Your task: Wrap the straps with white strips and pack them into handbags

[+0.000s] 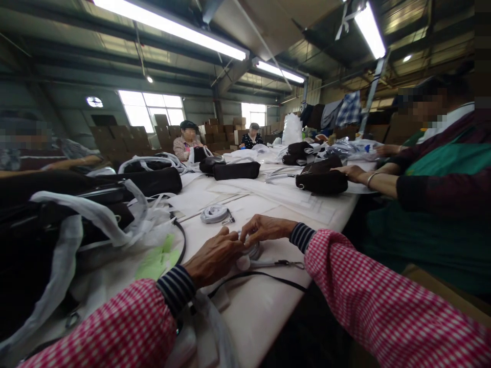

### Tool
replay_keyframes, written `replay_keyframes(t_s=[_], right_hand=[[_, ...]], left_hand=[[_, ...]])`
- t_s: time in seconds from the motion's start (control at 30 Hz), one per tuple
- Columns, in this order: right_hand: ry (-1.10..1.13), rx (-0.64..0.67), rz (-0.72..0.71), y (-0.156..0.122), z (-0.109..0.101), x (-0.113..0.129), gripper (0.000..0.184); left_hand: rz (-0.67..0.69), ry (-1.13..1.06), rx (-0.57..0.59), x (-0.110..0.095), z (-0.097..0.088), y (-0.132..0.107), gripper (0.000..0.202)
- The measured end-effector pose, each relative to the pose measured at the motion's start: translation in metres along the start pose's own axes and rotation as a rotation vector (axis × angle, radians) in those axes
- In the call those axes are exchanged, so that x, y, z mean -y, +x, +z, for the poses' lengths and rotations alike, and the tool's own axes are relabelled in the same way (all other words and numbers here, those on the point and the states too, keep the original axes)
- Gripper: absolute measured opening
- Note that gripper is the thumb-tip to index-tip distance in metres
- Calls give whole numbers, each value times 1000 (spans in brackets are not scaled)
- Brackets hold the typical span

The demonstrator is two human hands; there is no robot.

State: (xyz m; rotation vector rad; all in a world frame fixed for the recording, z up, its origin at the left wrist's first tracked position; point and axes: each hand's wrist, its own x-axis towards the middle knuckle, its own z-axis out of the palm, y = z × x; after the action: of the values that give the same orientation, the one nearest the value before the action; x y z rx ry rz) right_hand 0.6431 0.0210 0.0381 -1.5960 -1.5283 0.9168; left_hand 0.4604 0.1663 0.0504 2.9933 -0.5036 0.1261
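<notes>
Both my hands meet on the white table [264, 301] over a rolled white strap [251, 254] with a metal clip [286, 263] at its free end. My left hand [215, 255] is curled, its fingers pinching the roll from the left. From the right, my right hand [264, 228] closes its fingertips on the top of the same roll. A thin black cord [253, 276] runs under my left wrist. Another coiled white strap [215, 213] lies just beyond my hands.
Black bags wrapped in white plastic [88, 204] pile up at my left. More black bags [322, 180] lie further along the table. A person in green sits at my right, one hand [355, 173] on a bag. Other people sit at the far end and left.
</notes>
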Motion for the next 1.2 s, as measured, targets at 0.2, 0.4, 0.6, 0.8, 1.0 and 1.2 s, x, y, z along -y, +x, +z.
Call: replay_keyframes(t_s=[0.2,0.4,0.6,0.8,1.0,1.2], right_hand=[[-41,119,93,17,-8,10,31],[-43,216,189,21,-14,11,36],[-64,193,182,16,-13,13,38],[-101,207,220,28,-16,13,39],[-151,208,160,26,-12,21,32],[-155,197,151,24,-11,19,28]], left_hand=[[-142,-218,-140,3,6,-11,16],[-187,-335,-123,8,4,-7,25],[-165,-290,-125,8,3,-6,24],[-154,-192,-133,14,2,-6,23],[-11,-100,-111,15,-6,1,23],[86,-103,-98,23,-12,8,21]])
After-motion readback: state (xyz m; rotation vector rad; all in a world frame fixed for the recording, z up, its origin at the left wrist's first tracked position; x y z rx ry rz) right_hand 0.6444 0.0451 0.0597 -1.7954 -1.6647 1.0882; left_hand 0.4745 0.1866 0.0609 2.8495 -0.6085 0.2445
